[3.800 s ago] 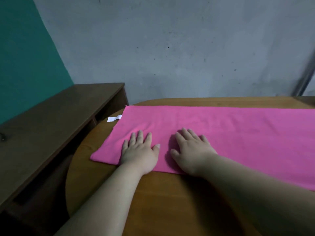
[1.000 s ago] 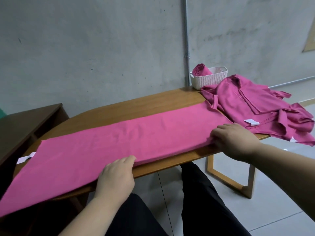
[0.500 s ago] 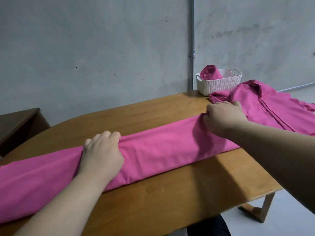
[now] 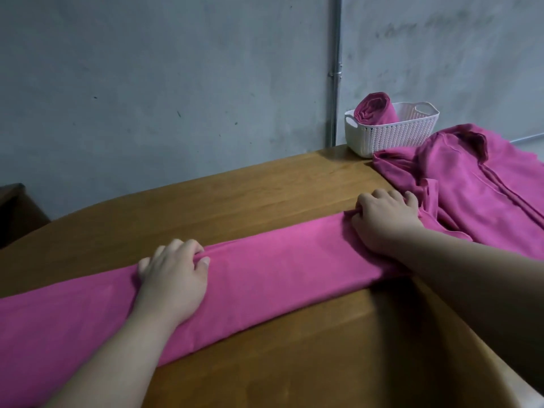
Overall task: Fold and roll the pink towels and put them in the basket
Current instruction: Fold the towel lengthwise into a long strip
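ok, long folded pink towel strip (image 4: 279,269) lies diagonally across the brown wooden tabletop (image 4: 235,195), its left end running out of frame. left hand (image 4: 173,278) grip: fingers curled over the strip's far edge, mid-length. right hand (image 4: 385,222) grip: bunching the far edge at the right end, touching the loose pink towel heap (image 4: 485,195). white woven plastic basket (image 4: 394,134) sits at the far right corner, one rolled pink towel (image 4: 375,108) inside. wood shows in bands either side of the strip.

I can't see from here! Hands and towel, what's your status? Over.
Left hand, right hand: fingers curled on far edge of folded towel. Lies long, not yet rolled. Loose towel pile crowds the right hand.
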`<state>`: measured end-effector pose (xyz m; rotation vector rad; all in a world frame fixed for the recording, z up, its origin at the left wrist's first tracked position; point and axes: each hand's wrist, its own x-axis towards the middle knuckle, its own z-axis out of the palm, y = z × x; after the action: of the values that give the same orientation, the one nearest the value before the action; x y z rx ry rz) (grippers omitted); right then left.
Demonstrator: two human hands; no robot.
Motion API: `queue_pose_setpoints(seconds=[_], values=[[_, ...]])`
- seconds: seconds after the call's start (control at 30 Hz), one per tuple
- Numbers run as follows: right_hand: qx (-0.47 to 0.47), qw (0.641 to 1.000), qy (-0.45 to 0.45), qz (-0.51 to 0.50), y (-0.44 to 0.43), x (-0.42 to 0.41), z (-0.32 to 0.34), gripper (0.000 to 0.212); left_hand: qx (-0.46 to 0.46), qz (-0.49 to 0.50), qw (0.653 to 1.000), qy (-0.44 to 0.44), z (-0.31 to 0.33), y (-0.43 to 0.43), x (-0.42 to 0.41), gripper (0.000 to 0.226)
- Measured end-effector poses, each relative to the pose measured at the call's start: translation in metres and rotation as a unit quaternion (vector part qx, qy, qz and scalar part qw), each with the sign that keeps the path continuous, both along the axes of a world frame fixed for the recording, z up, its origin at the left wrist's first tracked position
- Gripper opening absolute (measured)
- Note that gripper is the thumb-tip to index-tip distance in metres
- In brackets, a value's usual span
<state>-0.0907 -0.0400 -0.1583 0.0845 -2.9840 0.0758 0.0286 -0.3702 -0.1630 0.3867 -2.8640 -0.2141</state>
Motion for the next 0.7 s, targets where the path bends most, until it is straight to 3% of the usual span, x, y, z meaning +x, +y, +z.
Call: queue_pose_setpoints(seconds=[0.1, 0.3, 0.43, 0.53, 0.63, 0.7], values=[[0.001, 1.000, -0.022, 0.014, -0.002, -0.003, 0.007, 0.037, 0.004, 0.003, 1.000, -0.002, 0.003, 0.003, 0.002, 0.019], [-0.015, 1.000, 0.014, 0.022, -0.004, -0.005, 0.003, 0.036, -0.006, -0.001, 1.000, 0.026, 0.003, 0.003, 0.003, 0.013], [-0.051, 0.999, 0.012, 0.007, -0.001, -0.004, -0.003, 0.036, -0.036, 0.023, 0.999, -0.006, 0.008, 0.008, 0.004, 0.017], [-0.039, 0.994, 0.095, 0.028, -0.003, -0.002, -0.006, 0.031, -0.084, 0.025, 0.996, -0.001, 0.017, 0.016, 0.003, 0.023], [0.018, 0.962, 0.235, 0.140, -0.012, 0.003, -0.005, 0.016, -0.103, -0.068, 0.989, 0.079, 0.027, 0.048, 0.001, 0.027], [-0.011, 0.948, 0.234, 0.217, -0.017, 0.010, 0.003, 0.013, -0.069, -0.187, 0.976, 0.088, 0.033, 0.079, 0.000, 0.018]])
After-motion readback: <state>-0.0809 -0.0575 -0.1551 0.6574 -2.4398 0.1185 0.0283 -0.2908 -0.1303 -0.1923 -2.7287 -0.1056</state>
